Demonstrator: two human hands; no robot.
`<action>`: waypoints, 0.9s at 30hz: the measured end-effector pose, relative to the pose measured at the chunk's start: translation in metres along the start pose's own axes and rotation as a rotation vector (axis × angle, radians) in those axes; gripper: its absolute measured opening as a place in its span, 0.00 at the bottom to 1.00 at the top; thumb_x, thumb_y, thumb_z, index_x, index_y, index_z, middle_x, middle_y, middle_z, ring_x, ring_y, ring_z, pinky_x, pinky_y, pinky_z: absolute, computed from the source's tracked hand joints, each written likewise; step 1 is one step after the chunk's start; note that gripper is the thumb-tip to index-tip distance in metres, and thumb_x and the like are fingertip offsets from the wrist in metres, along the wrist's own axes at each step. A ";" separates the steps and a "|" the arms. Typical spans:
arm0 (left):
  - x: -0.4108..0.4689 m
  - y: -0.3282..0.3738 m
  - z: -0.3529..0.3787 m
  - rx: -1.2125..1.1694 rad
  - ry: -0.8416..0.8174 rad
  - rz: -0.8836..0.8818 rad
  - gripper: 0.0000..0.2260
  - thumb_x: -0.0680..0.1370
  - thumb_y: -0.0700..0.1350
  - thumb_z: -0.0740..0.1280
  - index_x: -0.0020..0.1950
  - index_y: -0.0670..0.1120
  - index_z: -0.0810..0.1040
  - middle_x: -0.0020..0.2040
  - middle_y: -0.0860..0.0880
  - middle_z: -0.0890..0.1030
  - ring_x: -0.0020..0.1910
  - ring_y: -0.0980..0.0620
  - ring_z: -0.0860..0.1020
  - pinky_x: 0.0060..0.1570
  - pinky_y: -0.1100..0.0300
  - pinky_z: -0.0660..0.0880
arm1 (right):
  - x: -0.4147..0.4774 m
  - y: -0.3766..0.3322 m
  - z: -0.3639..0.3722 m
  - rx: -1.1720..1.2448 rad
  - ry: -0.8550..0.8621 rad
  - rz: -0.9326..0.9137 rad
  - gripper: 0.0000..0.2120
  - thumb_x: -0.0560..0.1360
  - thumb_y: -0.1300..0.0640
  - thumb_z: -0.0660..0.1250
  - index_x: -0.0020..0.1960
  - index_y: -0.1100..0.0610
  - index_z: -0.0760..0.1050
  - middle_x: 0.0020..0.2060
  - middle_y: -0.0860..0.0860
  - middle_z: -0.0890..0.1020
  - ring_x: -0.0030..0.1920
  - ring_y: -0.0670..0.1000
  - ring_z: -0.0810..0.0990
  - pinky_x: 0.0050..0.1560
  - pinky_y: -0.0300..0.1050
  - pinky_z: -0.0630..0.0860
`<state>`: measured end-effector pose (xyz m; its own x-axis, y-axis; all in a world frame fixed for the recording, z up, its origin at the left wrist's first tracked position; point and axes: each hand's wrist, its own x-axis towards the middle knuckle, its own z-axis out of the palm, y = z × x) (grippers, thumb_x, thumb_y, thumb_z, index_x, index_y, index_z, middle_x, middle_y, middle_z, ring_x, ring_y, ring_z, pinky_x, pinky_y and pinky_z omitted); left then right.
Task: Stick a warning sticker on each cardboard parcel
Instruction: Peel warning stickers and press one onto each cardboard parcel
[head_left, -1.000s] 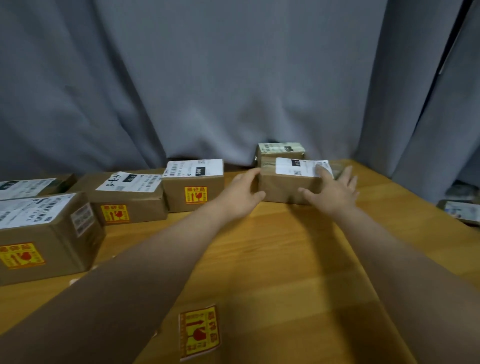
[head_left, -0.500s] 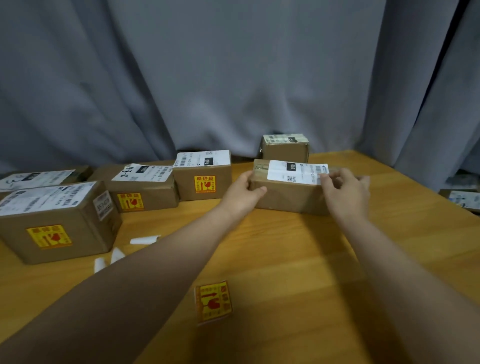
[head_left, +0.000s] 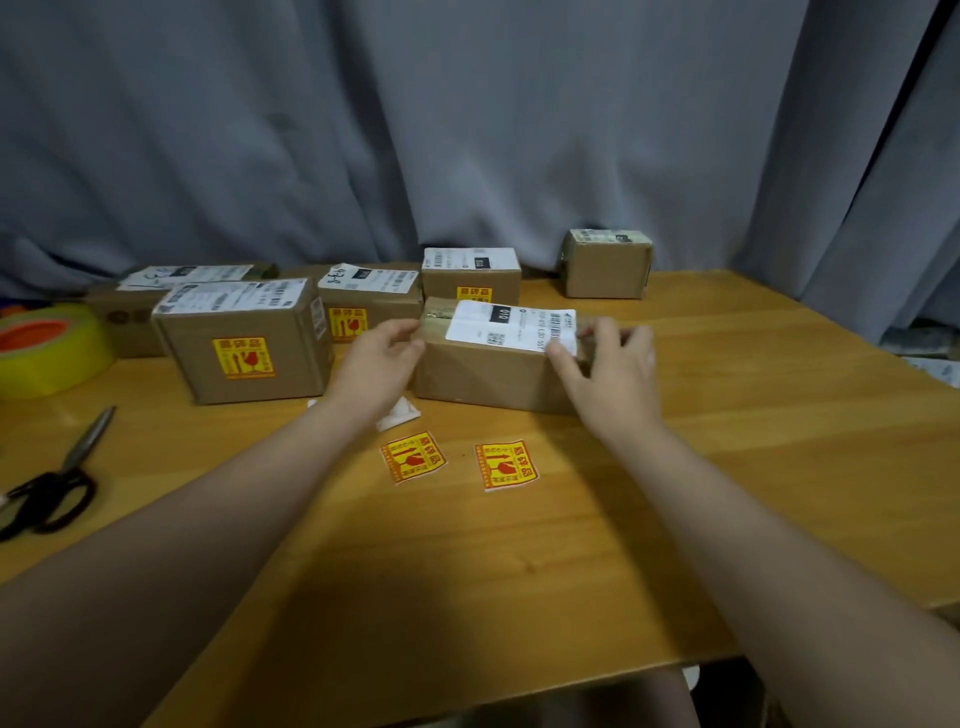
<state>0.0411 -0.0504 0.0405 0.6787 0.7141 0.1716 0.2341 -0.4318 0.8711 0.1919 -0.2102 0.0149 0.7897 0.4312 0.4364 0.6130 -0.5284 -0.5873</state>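
A brown cardboard parcel (head_left: 488, 371) with a white shipping label on top sits at the table's centre, its plain front face toward me. My left hand (head_left: 382, 366) grips its left end and my right hand (head_left: 610, 371) grips its right end. Two loose yellow-and-red warning stickers (head_left: 413, 457) (head_left: 505, 465) lie flat on the table just in front of it. Three parcels to the left carry yellow stickers on their fronts: a big one (head_left: 244, 340), a flat one (head_left: 366, 301) and one behind (head_left: 470, 275). A small parcel (head_left: 607, 265) stands at the back right, no sticker showing.
A yellow tape roll (head_left: 47, 348) sits at the far left, with black-handled scissors (head_left: 57, 480) in front of it. A white scrap of backing paper (head_left: 397, 413) lies by my left wrist. Another parcel (head_left: 132, 306) is at the back left. A grey curtain hangs behind the wooden table (head_left: 727, 441).
Both hands have pulled the labelled parcel from the back of the table toward me, up to the loose stickers. The camera has tilted down, bringing the tape roll and scissors into view.
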 end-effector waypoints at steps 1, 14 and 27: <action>-0.002 -0.004 -0.006 0.021 0.013 0.004 0.18 0.80 0.42 0.60 0.70 0.45 0.68 0.63 0.45 0.76 0.62 0.53 0.74 0.54 0.66 0.68 | -0.001 -0.005 0.003 0.002 -0.027 -0.010 0.19 0.75 0.42 0.63 0.59 0.53 0.69 0.58 0.57 0.67 0.60 0.59 0.67 0.58 0.48 0.66; -0.031 0.000 -0.006 0.986 -0.418 0.028 0.20 0.74 0.56 0.67 0.60 0.44 0.74 0.59 0.44 0.74 0.57 0.46 0.74 0.52 0.55 0.71 | -0.027 -0.047 0.006 -0.178 -0.029 -0.417 0.09 0.74 0.54 0.63 0.52 0.57 0.73 0.52 0.55 0.74 0.55 0.57 0.70 0.54 0.49 0.65; -0.027 -0.014 -0.006 0.333 -0.209 0.100 0.08 0.75 0.47 0.68 0.37 0.50 0.74 0.36 0.51 0.75 0.37 0.54 0.72 0.34 0.60 0.66 | -0.053 -0.051 0.031 0.357 -0.341 -0.111 0.15 0.73 0.48 0.68 0.55 0.57 0.78 0.47 0.50 0.82 0.49 0.47 0.79 0.53 0.43 0.75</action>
<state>0.0151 -0.0602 0.0263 0.8287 0.5467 0.1204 0.3494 -0.6731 0.6519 0.1179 -0.1839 0.0007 0.6311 0.7167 0.2967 0.5999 -0.2086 -0.7724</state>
